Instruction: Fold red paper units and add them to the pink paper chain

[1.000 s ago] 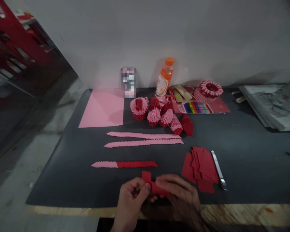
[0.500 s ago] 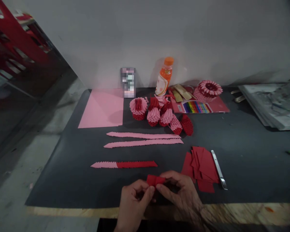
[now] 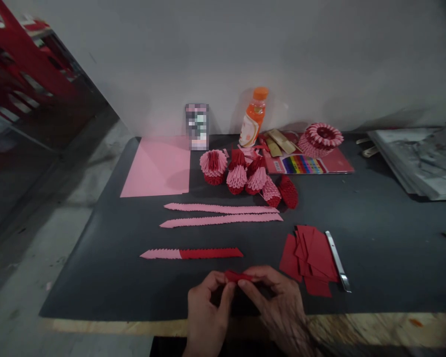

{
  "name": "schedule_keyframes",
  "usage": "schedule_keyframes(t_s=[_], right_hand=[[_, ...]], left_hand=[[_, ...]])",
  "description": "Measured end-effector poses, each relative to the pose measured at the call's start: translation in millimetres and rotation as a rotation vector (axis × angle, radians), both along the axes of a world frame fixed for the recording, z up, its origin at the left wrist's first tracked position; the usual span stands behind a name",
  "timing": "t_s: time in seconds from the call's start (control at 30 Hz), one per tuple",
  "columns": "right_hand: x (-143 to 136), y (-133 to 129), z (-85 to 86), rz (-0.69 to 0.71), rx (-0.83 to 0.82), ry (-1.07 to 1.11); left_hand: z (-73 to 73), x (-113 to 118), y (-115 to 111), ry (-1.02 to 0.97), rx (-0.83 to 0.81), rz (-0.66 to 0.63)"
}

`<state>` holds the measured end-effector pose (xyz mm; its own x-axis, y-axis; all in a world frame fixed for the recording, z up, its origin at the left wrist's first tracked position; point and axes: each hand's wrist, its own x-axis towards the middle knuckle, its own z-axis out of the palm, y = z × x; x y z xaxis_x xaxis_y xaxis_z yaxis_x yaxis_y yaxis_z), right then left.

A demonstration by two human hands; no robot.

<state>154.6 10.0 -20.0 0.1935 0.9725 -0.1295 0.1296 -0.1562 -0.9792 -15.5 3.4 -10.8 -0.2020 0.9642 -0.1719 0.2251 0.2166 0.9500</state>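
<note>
I pinch the small folded red paper [image 3: 237, 275] between both grips, left hand [image 3: 207, 317] and right hand [image 3: 278, 310] at its ends, its long axis running left-right, just above the surface's [image 3: 134, 292] near edge

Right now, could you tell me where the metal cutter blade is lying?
In the head view, the metal cutter lies on the black mat, right of centre, along the right edge of the stack of red paper pieces, beyond the right hand.
</note>
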Motion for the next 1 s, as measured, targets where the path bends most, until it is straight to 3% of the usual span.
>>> schedule_keyframes(t_s=[0.2,0.4,0.6,0.73,0.8,0.93,1.0], right_hand=[[-6.3,4.0,17.5,0.067,0.317,-0.097],[-6.7,5.7,16.4,0.096,0.564,-0.122],[-7.0,5.8,18.7,0.133,0.640,-0.098],[-1.6,0.1,16.5,0.125,0.573,-0.081],[-0.6,0.1,14.3,0.155,0.554,-0.054],[-3.9,7.4,13.1,0.277,0.520,0.013],[-3.9,10.4,13.4,0.304,0.470,0.048]], left_hand=[[2.8,8.0,-1.0,0.103,0.223,0.039],[0.6,2.8,-2.5,0.085,0.407,-0.050],[-18.7,-2.6,-11.0,0.019,0.461,-0.082],[-33.1,-5.2,-23.1,-0.092,0.386,-0.097],[-34.7,-12.5,-25.1,-0.179,0.281,-0.167],[-27.1,-29.5,-16.9,-0.419,-0.094,-0.312],[-20.6,-32.8,-10.0,-0.494,-0.212,-0.284]])
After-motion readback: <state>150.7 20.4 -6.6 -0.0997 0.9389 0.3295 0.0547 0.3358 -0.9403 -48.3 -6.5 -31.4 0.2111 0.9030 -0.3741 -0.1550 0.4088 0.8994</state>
